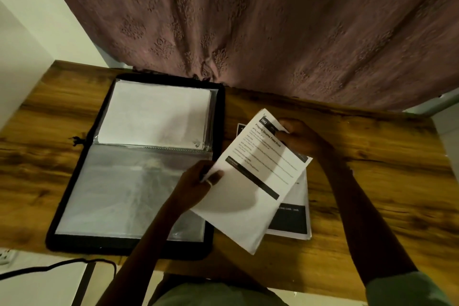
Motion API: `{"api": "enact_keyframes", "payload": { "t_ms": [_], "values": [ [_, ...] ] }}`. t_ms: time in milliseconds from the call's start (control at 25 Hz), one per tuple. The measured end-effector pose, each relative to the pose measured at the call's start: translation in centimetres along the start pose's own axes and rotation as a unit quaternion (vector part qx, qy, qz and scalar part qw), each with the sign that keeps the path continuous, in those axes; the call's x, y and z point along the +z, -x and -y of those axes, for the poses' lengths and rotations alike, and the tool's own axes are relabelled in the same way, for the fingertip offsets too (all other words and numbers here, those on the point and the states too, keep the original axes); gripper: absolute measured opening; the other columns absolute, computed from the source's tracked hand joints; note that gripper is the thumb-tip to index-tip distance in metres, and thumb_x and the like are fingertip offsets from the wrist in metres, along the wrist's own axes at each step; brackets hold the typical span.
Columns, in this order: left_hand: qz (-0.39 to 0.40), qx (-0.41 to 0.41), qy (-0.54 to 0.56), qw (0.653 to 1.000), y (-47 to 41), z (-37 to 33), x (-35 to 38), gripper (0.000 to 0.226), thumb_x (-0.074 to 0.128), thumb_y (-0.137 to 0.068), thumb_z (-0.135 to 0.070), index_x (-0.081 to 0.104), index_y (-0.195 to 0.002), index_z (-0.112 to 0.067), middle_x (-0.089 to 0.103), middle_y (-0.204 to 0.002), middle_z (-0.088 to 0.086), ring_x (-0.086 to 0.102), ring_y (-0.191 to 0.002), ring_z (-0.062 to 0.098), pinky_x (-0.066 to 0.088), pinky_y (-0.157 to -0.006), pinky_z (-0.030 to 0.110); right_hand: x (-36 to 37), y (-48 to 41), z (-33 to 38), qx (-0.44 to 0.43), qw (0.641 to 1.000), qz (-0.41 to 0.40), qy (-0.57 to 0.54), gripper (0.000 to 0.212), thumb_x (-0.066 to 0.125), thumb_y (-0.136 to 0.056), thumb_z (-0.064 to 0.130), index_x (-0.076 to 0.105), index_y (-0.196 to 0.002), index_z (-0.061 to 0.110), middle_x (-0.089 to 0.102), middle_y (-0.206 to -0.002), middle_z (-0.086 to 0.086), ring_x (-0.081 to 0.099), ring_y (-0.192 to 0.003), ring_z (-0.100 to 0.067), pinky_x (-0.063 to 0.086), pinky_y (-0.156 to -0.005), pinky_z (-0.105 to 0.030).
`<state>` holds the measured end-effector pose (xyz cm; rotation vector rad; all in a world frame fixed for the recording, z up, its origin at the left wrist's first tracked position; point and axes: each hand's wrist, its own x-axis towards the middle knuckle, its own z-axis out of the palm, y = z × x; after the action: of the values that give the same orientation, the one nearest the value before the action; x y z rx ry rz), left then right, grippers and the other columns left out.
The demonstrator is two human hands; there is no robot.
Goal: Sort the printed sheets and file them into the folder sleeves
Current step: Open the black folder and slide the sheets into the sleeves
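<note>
Two hands pinching one sheet (250,181) at frame centre, left hand (198,181) lower-left edge, right hand (295,136) top edge, long axis upper-left to lower-right, above stack (293,218), open folder (139,161) left on table (372,156).

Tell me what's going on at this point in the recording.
A person holds a printed sheet in both hands, tilted above a stack of sheets on the wooden table. The left hand pinches its left edge and the right hand grips its far corner. A black folder lies open to the left. Its far sleeve holds white paper, and its near sleeve looks empty.
</note>
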<state>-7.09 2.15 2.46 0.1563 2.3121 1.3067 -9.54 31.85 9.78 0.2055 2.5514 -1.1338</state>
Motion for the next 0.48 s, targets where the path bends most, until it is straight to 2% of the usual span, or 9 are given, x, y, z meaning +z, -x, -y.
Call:
{"api": "enact_keyframes", "payload": {
  "t_ms": [120,200,240,280,360,480],
  "values": [
    [-0.052,-0.029,0.220,0.974,1.9,1.7,-0.9,0.023,0.068,-0.092,-0.033,0.070,-0.111,-0.020,0.074,-0.101,0.000,0.070,-0.096,0.020,0.054,-0.072,0.023,-0.4,0.4,-1.2,0.020,0.994,-0.036,-0.100,0.020,0.047,-0.102,0.014,0.059,-0.115,0.020,0.068,-0.111,-0.005,0.067,-0.103,-0.020,0.056,-0.088,-0.039],
    [-0.067,-0.056,0.345,0.935,2.8,2.0,-0.8,0.025,0.068,-0.094,-0.026,0.069,-0.117,-0.017,0.075,-0.107,0.004,0.072,-0.098,0.019,0.058,-0.075,0.029,-0.4,0.5,-1.4,0.042,0.982,-0.059,-0.175,0.021,0.047,-0.101,0.014,0.061,-0.108,0.026,0.069,-0.105,0.000,0.068,-0.099,-0.016,0.057,-0.085,-0.039],
    [-0.060,-0.072,0.374,0.923,2.9,2.0,-0.6,0.026,0.065,-0.095,-0.023,0.068,-0.121,-0.018,0.075,-0.110,0.003,0.072,-0.099,0.019,0.059,-0.077,0.033,-0.2,0.6,-1.3,0.061,0.973,-0.079,-0.208,0.021,0.047,-0.101,0.014,0.062,-0.109,0.027,0.068,-0.105,0.004,0.067,-0.101,-0.016,0.055,-0.086,-0.038],
    [-0.050,-0.079,0.377,0.922,3.0,2.1,-0.2,0.028,0.062,-0.097,-0.022,0.066,-0.125,-0.020,0.074,-0.113,0.000,0.071,-0.101,0.019,0.060,-0.079,0.036,0.1,0.8,-1.3,0.091,0.963,-0.105,-0.231,0.022,0.048,-0.101,0.015,0.062,-0.113,0.025,0.065,-0.108,0.006,0.062,-0.106,-0.016,0.051,-0.089,-0.037],
    [-0.044,-0.066,0.323,0.943,2.7,2.4,0.1,0.033,0.061,-0.098,-0.022,0.061,-0.131,-0.026,0.072,-0.117,-0.006,0.069,-0.103,0.014,0.059,-0.083,0.036,1.0,1.3,-1.7,0.164,0.943,-0.143,-0.253,0.029,0.048,-0.101,0.019,0.057,-0.128,0.017,0.058,-0.118,0.002,0.053,-0.113,-0.019,0.041,-0.095,-0.040],
    [-0.068,-0.058,0.242,0.966,1.6,2.7,-0.4,0.032,0.063,-0.097,-0.018,0.058,-0.128,-0.025,0.067,-0.119,-0.007,0.064,-0.107,0.011,0.054,-0.090,0.030,3.2,2.9,-3.8,0.207,0.918,-0.173,-0.289,0.031,0.052,-0.099,0.019,0.057,-0.130,0.017,0.061,-0.127,-0.007,0.056,-0.119,-0.027,0.043,-0.095,-0.044]
  ]
}}
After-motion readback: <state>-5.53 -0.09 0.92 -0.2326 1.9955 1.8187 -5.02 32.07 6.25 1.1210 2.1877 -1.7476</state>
